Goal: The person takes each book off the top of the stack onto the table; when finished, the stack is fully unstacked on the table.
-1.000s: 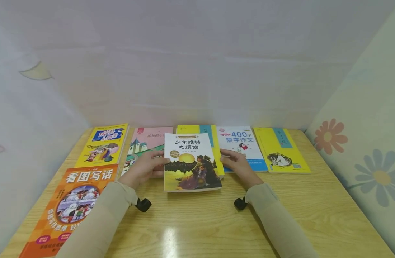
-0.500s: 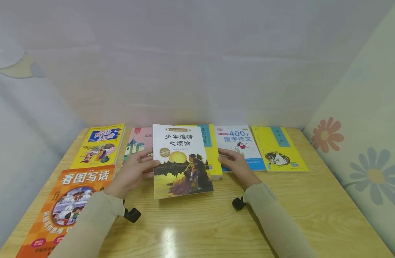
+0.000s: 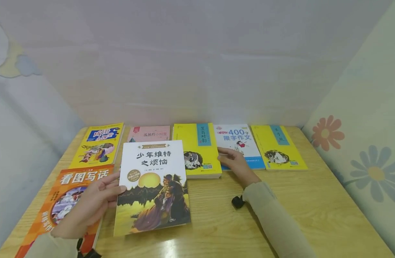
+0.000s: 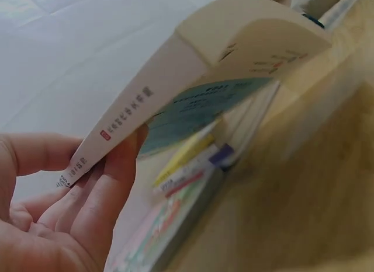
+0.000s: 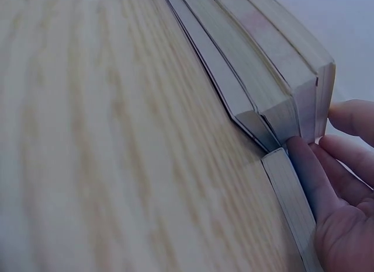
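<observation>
My left hand (image 3: 94,202) pinches the left edge of a white paperback (image 3: 152,154) with two seated figures and a yellow moon on its cover. Thumb on top, fingers beneath, it carries the book in the air; in the left wrist view the book's spine (image 4: 131,111) lies between thumb and fingers, and the pages bow down at the far end. With its fingers extended, my right hand (image 3: 237,165) touches the right side of a yellow book (image 3: 192,138). The right wrist view shows this to be a stack of several books (image 5: 274,68), fingertips against its corner.
A blue-and-white book (image 3: 237,138) and another yellow book (image 3: 274,143) lie to the right. On the left are a pink book (image 3: 149,132), a yellow-and-blue one (image 3: 102,143) and an orange one (image 3: 66,179). Fabric walls (image 3: 197,71) enclose the wooden table (image 3: 216,222).
The white paperback has come off the yellow book, moving left and towards me in my left hand. More of the yellow cover shows now. My right hand has stayed by the stack.
</observation>
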A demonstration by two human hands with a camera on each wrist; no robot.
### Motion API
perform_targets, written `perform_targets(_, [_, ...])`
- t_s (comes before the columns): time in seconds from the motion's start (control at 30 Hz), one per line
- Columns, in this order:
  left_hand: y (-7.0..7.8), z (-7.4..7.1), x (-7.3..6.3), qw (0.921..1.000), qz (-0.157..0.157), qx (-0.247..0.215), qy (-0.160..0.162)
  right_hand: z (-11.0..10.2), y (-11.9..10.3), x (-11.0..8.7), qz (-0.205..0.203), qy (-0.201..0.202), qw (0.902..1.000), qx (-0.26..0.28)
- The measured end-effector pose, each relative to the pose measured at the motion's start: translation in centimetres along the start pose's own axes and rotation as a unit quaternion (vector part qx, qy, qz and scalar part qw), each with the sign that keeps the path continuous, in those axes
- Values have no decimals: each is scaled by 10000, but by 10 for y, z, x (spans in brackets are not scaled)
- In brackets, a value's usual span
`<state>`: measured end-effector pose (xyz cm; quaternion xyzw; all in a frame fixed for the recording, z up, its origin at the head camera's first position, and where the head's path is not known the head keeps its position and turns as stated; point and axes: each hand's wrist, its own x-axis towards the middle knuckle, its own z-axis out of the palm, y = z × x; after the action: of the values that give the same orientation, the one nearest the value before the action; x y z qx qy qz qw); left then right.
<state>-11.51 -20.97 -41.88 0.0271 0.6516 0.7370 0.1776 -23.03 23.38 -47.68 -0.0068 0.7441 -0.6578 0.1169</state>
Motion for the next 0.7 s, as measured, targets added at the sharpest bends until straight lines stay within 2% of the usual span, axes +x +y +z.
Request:
perform_targets(0.1, [-9,-13,-13,9988,-450,51,173,0,0,2,48,3,10000,4])
perform_targets(0.23, [-16,-27,-23,9937,-956,454,364,-2,2,5,63,83,9999,9])
perform_targets(0.4, [-19,-37,-32,9870,-1342,815,338,-4,2,5,39,200,9998,-66])
perform_targets(0.5, [-20,-35,-36,9841,-1432,1034,181,-5,3,5,49,162,9998,-41])
perform_targets(0.57, [-20,-30,-38,9794,-1517,1316,212,-5,3,6,25,123,9999,-18])
perform_targets(0.7, [-19,-18,-38,9619,-1821,2002,400,-6,3,7,-68,97,9999,12])
